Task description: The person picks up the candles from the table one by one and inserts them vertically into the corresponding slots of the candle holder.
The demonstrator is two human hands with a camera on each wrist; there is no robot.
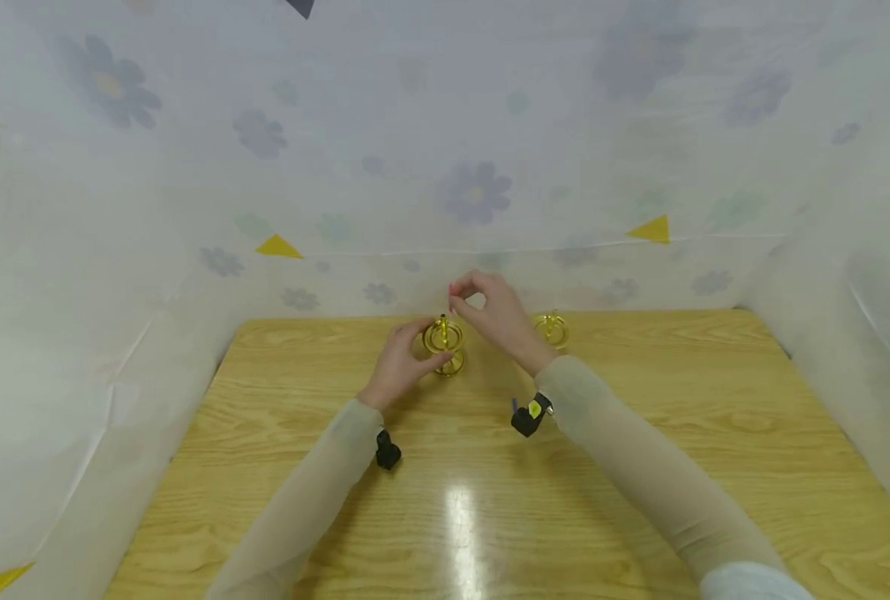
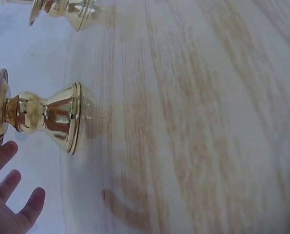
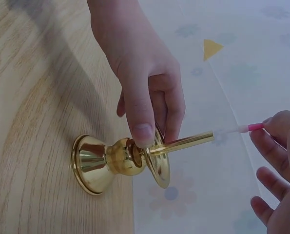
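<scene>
Candlestick: brass candlestick (image 3: 120, 163) standing upright on the counter (image 1: 490, 500), near its far edge, at about 12 o'clock from the person; flared base, drip pan, slim brass stem rising from the top.
Taper: thin white-and-pink taper (image 3: 242, 128) meeting the tip of that stem; whether it is seated or only touching cannot be told.
Left hand: left hand (image 3: 145, 97) grasping the candlestick just under the drip pan, thumb in front and fingers behind; palm side lies at 9 o'clock of the holder.
Right hand: right hand (image 1: 490, 312) above the candlestick at about 1 o'clock, fingertips pinching the pink end of the taper.
Second candlestick: matching brass holder (image 1: 552, 330) at 3 o'clock of the first, near but apart, untouched.
Surround: pale flowered sheeting (image 1: 475, 192) behind and to both sides.
Risk, tipping: narrow base, tall stem; sideways push from the taper could rock the holder if the left grip slackens.
Risk, taper: thin stick looks likely to bend, snap or slip off the stem if pressed off-axis.
Risk, neighbour: right forearm passes close to the second holder; a careless sweep could knock it over.
</scene>
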